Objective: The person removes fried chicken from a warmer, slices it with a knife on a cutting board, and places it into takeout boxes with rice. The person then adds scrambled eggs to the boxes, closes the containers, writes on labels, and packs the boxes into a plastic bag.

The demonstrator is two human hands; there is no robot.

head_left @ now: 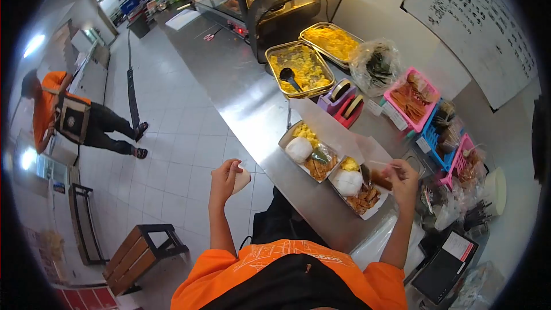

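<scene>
The left hand (225, 179), left of centre, is grasping a pale item (243, 180), too small to name, out over the floor. The right hand (404, 182), right of centre, is curling its fingers beside a brown packet (380, 179); I cannot tell whether it is gripping it. The packet is lying at the right side of the near box (346, 200). That box and the far box (298, 164) are standing open on the bench (247, 117) around the centre, each holding white rice, yellow egg and brown meat. Two egg trays (329, 85) are sitting above, one carrying a black ladle (290, 79). Tape dispensers (348, 112) are resting between trays and boxes. Pink and blue baskets (411, 100) are lining the wall side at right. At far left a person (69, 112) in orange is standing, facing away.
</scene>
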